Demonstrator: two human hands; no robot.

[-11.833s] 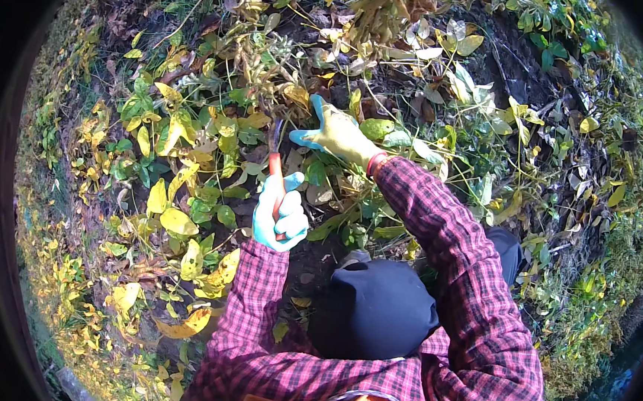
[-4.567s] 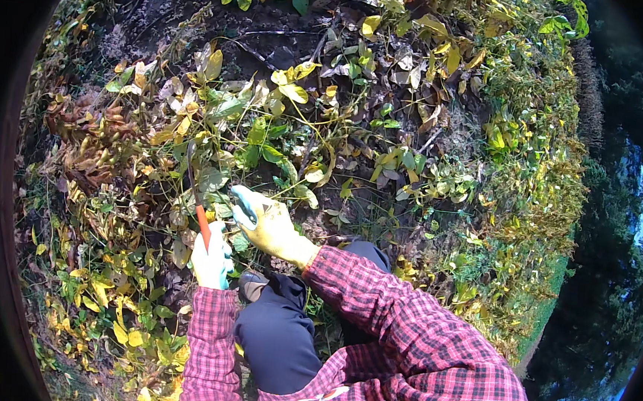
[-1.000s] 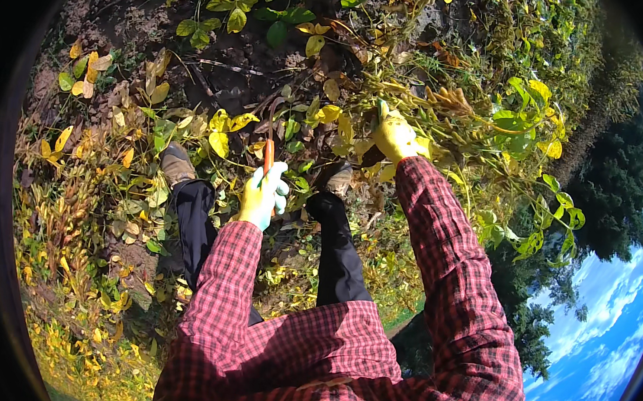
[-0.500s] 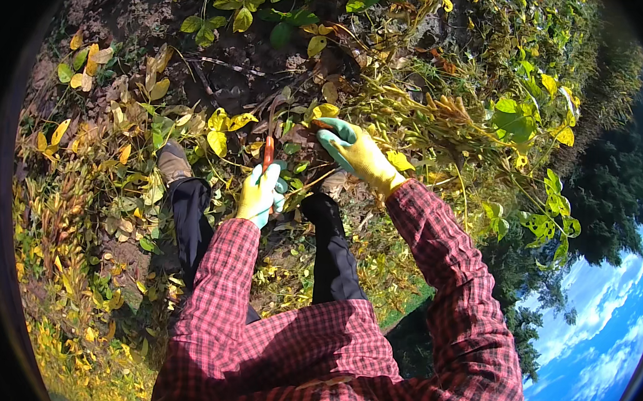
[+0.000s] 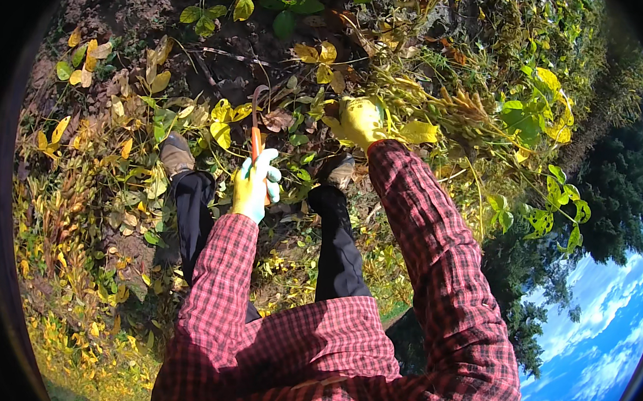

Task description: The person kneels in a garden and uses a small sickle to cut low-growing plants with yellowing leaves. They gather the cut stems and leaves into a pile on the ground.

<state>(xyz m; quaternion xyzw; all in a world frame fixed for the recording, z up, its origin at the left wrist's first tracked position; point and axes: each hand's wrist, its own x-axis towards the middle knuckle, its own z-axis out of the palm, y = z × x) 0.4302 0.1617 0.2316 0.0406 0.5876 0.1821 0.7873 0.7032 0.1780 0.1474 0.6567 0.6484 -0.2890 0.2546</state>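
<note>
A sickle (image 5: 256,140) with an orange handle and a thin curved blade is gripped in my left hand (image 5: 255,185), gloved in yellow and pale green. Its blade points away from me, over leaves and soil. My right hand (image 5: 362,121), also gloved, is lowered among bean plants (image 5: 447,116) with dry pods and yellow leaves. Its back faces up and the fingers curl under, out of sight; what they hold is hidden. A broad yellow leaf (image 5: 419,133) sticks out beside the right wrist. Below that hand is my boot (image 5: 338,170).
My other boot (image 5: 177,155) stands on the left among fallen leaves. Green leafy plants (image 5: 290,5) grow at the far side, around bare dark soil (image 5: 236,34). Holed green leaves (image 5: 551,216) hang at the right, in front of dark trees (image 5: 614,176).
My right hand has turned over, back upward, and moved slightly up and right into the plants. The left hand has shifted slightly left, with the sickle blade tilting left.
</note>
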